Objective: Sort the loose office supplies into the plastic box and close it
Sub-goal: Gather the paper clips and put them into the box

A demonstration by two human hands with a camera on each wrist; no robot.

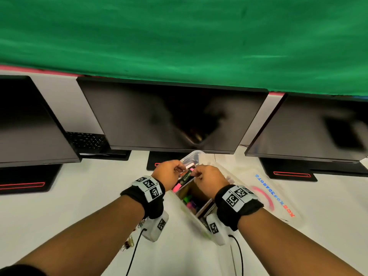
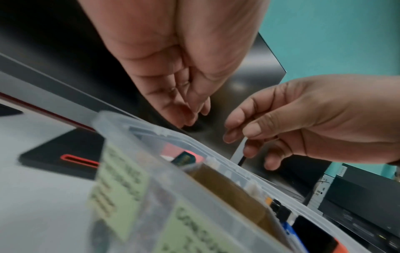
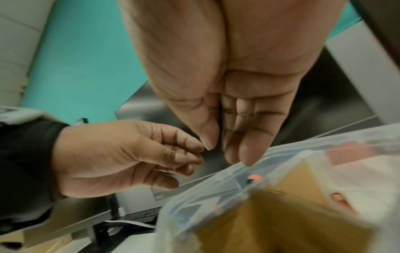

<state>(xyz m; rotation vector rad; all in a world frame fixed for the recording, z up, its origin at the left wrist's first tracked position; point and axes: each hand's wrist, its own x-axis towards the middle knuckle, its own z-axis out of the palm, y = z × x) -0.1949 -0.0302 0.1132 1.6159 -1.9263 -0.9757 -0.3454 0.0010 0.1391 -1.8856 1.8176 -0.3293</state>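
Both hands hover over the clear, ribbed plastic box (image 1: 192,154): left hand (image 1: 168,172) loosely curled, empty; right hand (image 1: 207,179) pinching a thin white-and-black stick (image 2: 242,154).

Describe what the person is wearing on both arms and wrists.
Both forearms are bare. Each wrist carries a black fabric wristband topped by a white band of black-and-white square fiducial markers; the right one matches. Under each wrist hangs a white camera block bearing another marker, with a thin black cable trailing back. A dark sleeve edge shows at the lower left.
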